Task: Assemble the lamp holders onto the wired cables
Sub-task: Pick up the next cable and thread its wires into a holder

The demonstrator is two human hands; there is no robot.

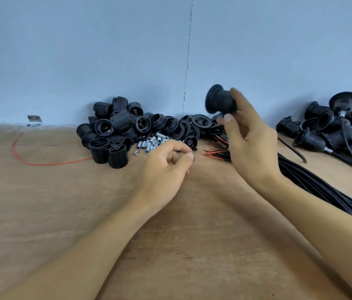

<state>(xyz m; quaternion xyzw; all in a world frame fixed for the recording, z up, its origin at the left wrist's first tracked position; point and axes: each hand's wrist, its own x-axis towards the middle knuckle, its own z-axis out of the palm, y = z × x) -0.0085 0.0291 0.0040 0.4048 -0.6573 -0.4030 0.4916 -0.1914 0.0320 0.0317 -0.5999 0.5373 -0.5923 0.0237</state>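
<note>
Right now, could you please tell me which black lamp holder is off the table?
The holder that the right hand grips, raised before the wall; the others all lie in piles on the table.

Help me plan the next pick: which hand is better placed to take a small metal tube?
Left. The left hand lies right beside the metal tubes; the right hand is raised and holds a black lamp holder.
</note>
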